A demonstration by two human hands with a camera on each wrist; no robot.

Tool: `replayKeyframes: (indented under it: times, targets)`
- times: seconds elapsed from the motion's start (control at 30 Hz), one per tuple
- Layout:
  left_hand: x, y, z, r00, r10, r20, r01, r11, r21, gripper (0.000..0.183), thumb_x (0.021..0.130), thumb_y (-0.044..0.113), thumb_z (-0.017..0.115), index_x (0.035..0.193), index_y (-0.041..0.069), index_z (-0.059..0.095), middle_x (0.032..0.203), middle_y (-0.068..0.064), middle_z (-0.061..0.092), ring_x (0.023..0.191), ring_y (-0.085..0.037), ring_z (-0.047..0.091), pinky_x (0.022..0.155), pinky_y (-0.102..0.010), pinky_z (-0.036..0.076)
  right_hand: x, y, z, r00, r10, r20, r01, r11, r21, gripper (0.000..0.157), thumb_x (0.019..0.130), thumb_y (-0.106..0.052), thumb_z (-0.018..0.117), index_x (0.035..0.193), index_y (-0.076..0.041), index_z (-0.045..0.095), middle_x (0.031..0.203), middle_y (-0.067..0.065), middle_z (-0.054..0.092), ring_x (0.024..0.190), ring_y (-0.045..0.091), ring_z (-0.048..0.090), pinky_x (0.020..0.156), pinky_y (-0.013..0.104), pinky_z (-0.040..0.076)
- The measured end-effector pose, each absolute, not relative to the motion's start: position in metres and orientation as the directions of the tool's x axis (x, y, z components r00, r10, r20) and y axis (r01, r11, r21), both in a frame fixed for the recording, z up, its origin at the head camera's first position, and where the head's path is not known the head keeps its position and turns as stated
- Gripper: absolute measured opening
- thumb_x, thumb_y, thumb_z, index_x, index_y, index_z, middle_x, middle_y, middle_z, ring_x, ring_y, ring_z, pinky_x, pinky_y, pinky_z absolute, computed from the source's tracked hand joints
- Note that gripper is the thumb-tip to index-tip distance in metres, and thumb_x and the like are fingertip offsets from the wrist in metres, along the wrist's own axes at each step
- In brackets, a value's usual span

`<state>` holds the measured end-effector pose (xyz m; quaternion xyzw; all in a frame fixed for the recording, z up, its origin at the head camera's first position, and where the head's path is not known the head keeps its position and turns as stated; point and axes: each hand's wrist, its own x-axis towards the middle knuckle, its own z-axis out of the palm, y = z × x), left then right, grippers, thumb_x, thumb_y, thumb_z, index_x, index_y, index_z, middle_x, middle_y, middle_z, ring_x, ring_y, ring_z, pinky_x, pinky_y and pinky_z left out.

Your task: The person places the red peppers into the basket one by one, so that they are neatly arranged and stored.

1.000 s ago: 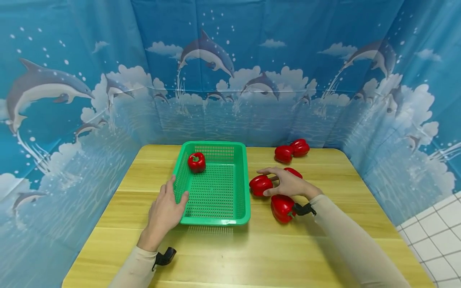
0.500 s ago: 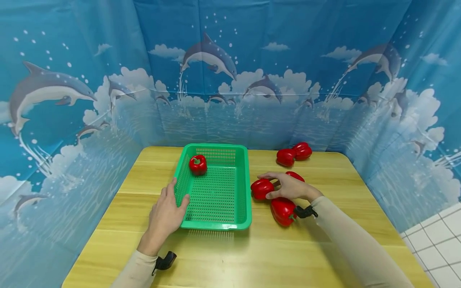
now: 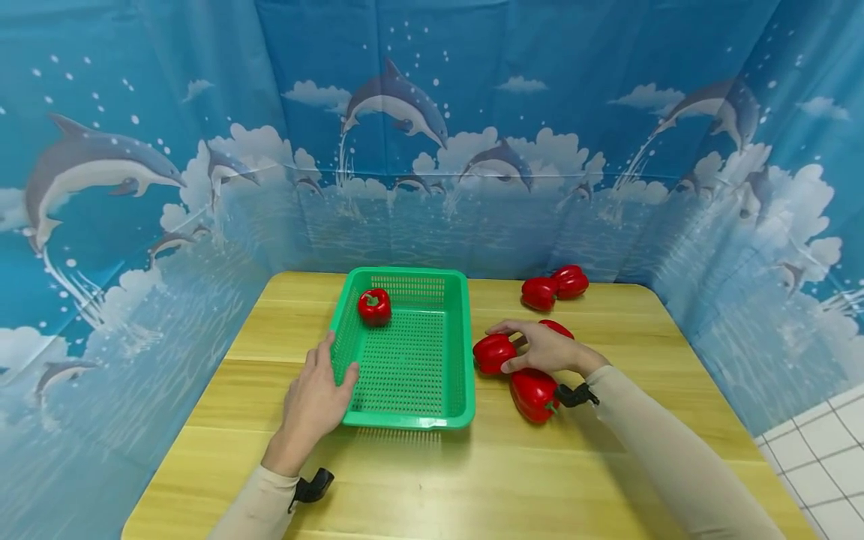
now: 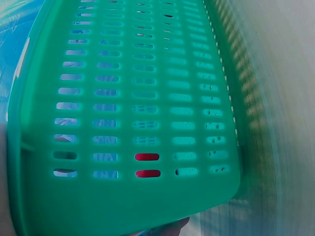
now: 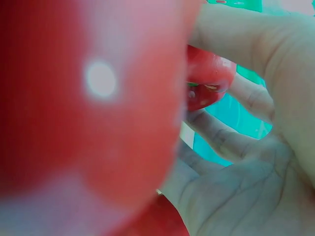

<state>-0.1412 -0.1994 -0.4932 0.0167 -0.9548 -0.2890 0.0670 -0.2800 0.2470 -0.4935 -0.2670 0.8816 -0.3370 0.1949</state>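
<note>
A glossy red, lobed bell pepper (image 3: 493, 353) lies on the tabletop just right of the basket, its long axis running roughly sideways: the lobed end points toward the basket, and the stem end faces the palm. The right hand (image 3: 548, 349) grips it, thumb on the near side and fingers on the far side, palm turned left; the forearm slants in from the lower right.

Just nearer the person sits a second red pepper (image 3: 534, 395), its long axis slanting, green stem toward the lower right. A third red pepper (image 3: 557, 328) is partly hidden behind the right hand.

The left hand (image 3: 316, 396) rests at the left rim of the green, perforated plastic basket (image 3: 469, 352), fingers extended along it and thumb spread over the inside. In the basket's far left corner stands another red pepper (image 3: 374, 307), stem up. Two more red peppers (image 3: 539, 293) touch at the back of the pale yellow wooden table (image 3: 418, 487).
</note>
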Motion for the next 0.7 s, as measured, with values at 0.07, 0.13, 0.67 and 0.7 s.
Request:
replayKeyframes:
  times: [0.07, 0.13, 0.67, 0.7]
  targets:
    - [-0.1410, -0.1985, -0.4931, -0.990, -0.074, 0.119, 0.005, 0.831, 0.557, 0.084, 0.120, 0.043, 0.061, 0.184, 0.003, 0.026, 0.171, -0.036, 0.052, 0.106, -0.051, 0.078, 0.069, -0.054, 0.063, -0.2790, 0.2474, -0.4926, -0.783, -0.601, -0.163, -0.340, 0.632, -0.697, 0.075, 0.101, -0.028, 0.092, 0.167, -0.014, 0.060, 0.164, 0.021, 0.064, 0.144, 0.050, 0.068, 0.117, 0.065, 0.062]
    - [-0.1408, -0.1981, -0.4931, -0.990, -0.075, 0.122, 0.005, 0.831, 0.556, 0.084, 0.120, 0.043, 0.061, 0.184, 0.003, 0.026, 0.171, -0.036, 0.052, 0.107, -0.052, 0.078, 0.070, -0.056, 0.064, -0.2782, 0.2479, -0.4914, -0.783, -0.600, -0.163, -0.339, 0.631, -0.697, 0.075, 0.101, -0.028, 0.092, 0.167, -0.014, 0.060, 0.163, 0.022, 0.064, 0.143, 0.050, 0.068, 0.117, 0.064, 0.063]
    - [-0.1417, -0.1988, -0.4950, -0.987, -0.073, 0.141, 0.017, 0.836, 0.548, 0.083, 0.119, 0.041, 0.062, 0.183, 0.001, 0.028, 0.170, -0.037, 0.053, 0.106, -0.052, 0.077, 0.070, -0.055, 0.064, -0.2762, 0.2507, -0.4881, -0.793, -0.590, -0.155, -0.325, 0.623, -0.712, 0.073, 0.102, -0.023, 0.090, 0.168, -0.013, 0.058, 0.165, 0.024, 0.062, 0.137, 0.044, 0.073, 0.112, 0.059, 0.066]
    - [-0.1413, -0.1989, -0.4950, -0.988, -0.072, 0.140, 0.017, 0.836, 0.548, 0.083, 0.119, 0.042, 0.062, 0.183, 0.001, 0.028, 0.170, -0.037, 0.053, 0.104, -0.052, 0.078, 0.068, -0.054, 0.063, -0.2761, 0.2507, -0.4878, -0.790, -0.595, -0.152, -0.328, 0.618, -0.714, 0.073, 0.102, -0.023, 0.090, 0.168, -0.013, 0.058, 0.166, 0.024, 0.062, 0.137, 0.045, 0.073, 0.112, 0.059, 0.066]
